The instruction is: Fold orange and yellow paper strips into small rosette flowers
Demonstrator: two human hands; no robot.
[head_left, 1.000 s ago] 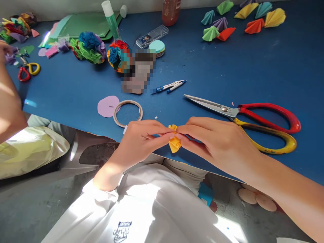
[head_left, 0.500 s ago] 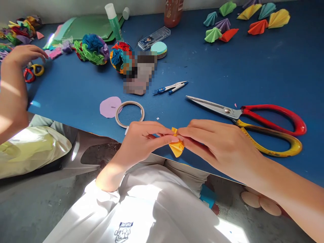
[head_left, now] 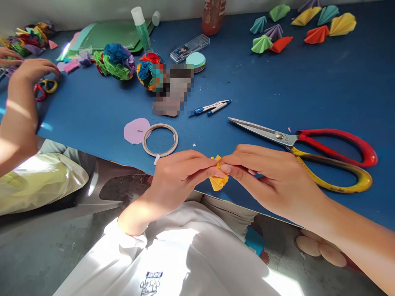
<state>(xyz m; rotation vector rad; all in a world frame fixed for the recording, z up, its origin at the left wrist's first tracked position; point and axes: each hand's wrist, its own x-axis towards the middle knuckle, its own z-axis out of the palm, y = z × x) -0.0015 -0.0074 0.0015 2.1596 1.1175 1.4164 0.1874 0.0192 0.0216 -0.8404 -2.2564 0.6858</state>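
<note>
Scissors (head_left: 308, 148) right of tape ring (head_left: 160, 140), compass (head_left: 210, 107) behind, on table (head_left: 308, 82).

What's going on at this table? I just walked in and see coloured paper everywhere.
A person pinches a small folded yellow paper piece between left hand and right hand, over the near edge of the blue table. Large red-and-yellow scissors, a tape ring and a lilac paper disc lie close by. Folded paper fans and two multicoloured paper balls sit farther back. Another person's hand works at the left.

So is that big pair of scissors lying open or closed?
Closed: the scissors lie flat on the blue table, blades together in one point, red and yellow handles nearly touching.
</note>
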